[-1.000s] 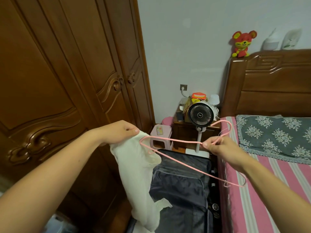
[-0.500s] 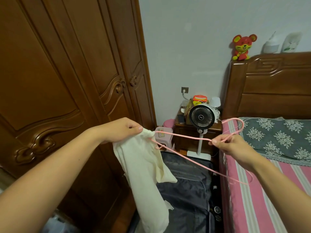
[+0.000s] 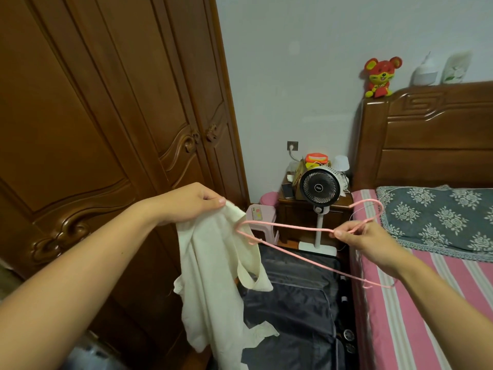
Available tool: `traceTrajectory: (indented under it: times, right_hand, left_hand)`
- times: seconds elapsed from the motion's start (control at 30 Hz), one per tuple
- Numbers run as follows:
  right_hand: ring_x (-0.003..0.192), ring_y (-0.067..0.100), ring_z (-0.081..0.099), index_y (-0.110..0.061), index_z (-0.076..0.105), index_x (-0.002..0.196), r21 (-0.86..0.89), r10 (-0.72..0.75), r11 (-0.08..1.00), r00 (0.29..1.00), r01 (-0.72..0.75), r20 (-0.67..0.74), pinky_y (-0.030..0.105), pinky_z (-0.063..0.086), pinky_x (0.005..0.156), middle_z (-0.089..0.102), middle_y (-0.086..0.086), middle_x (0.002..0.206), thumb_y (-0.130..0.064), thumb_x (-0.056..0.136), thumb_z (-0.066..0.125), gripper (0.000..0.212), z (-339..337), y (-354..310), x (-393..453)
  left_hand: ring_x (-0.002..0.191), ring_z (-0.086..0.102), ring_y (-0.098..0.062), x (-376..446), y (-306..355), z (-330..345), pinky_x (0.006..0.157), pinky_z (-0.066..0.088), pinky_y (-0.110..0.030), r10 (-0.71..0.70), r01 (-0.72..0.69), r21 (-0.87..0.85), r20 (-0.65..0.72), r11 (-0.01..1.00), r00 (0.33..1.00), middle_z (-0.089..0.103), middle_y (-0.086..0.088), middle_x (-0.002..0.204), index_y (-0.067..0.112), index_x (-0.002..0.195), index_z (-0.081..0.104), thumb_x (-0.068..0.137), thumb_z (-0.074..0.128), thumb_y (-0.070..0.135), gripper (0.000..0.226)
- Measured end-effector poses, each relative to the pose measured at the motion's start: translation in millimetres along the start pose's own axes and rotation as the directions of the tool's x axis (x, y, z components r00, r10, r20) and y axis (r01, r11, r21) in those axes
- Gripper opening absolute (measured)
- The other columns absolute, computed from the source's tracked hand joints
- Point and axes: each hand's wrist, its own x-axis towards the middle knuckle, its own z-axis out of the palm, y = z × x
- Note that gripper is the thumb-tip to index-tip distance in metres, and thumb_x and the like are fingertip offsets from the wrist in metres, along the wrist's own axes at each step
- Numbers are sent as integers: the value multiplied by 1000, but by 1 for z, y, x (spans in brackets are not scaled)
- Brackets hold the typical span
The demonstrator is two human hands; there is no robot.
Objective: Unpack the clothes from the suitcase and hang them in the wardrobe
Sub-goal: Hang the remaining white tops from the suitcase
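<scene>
My left hand (image 3: 190,202) pinches the top edge of a cream garment (image 3: 213,276), thumb and curled fingers bunching the cloth at about nine o'clock from the middle of my view. The garment hangs limp below that grip, its lower folds draping down over the near left part of the open suitcase (image 3: 293,303), which lies on the floor at six o'clock with its dark grey lining up.

My right hand (image 3: 365,241), at three o'clock, grips a thin pink hanger (image 3: 288,228) at the neck just under its hook. The hook curls up past my knuckles toward the bed (image 3: 426,303). The hanger's left shoulder tip reaches across to the garment and touches its upper edge just below my left thumb; I cannot tell whether the tip is inside an opening of the cloth. The other shoulder tip sits low, over the striped sheet near my right forearm.

The wardrobe (image 3: 106,116) fills the view from nine to eleven o'clock, its carved doors closed. A small fan (image 3: 319,187) stands at one o'clock, beyond the suitcase.
</scene>
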Motion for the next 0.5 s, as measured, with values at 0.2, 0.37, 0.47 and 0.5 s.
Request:
traceTrajectory:
  times: [0.2,0.37,0.47,0.5]
  right_hand:
    - [60,-9,55,-5,75,89,34,-25,999,1000,26,-14,4,38,57,65,-13,63,-11,94,65,13,7,-12,-2]
    - [55,1,46,-9,76,87,76,-48,996,998,45,29,12,37,56,55,-9,56,-14,94,65,14,18,-20,-6]
    - [58,3,47,-9,76,89,56,-58,997,996,54,70,15,37,60,57,-12,58,-17,96,64,16,24,-30,-7]
    - [62,4,49,-12,77,89,9,-59,998,994,58,97,20,37,64,58,-11,61,-20,96,65,16,27,-32,-7]
  left_hand:
    - [92,74,-23,-2,2,0,92,54,-32,-32,31,36,11,999,999,76,-8,100,-1,106,71,104,46,47,54]
    - [90,66,8,-5,11,3,87,44,-22,-13,13,122,2,992,1000,69,33,96,20,97,78,104,47,42,40]
    - [89,54,16,-9,16,5,81,36,-12,67,-60,269,-14,961,998,58,35,89,38,114,74,105,45,41,30]
    - [90,54,10,-9,16,7,82,37,-14,86,-77,316,-15,946,996,56,26,92,38,119,72,105,44,42,31]
